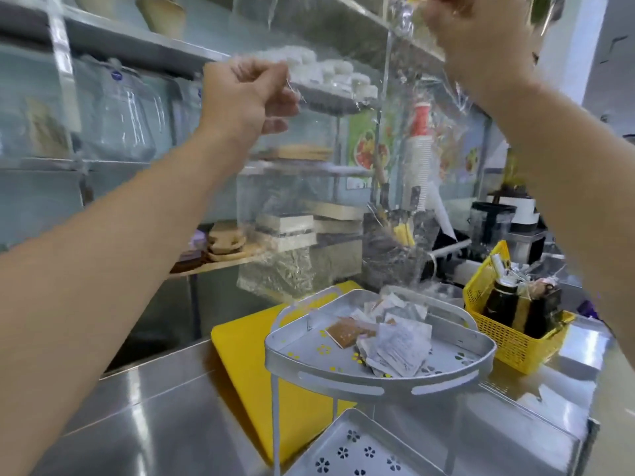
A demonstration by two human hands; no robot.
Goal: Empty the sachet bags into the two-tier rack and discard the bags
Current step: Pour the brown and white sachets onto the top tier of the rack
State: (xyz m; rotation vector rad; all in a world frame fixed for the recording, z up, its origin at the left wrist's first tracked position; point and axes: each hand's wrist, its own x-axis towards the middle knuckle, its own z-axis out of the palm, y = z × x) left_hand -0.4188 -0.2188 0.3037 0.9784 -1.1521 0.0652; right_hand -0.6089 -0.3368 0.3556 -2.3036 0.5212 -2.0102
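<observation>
Overhead, both hands' fingers pinching clear bag, right hand cropped, sachets blurred.

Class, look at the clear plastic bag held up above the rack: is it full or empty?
Empty, as far as shows: the bag hangs see-through with no sachets visible inside, while a pile of sachets lies on the rack's top tier.
</observation>
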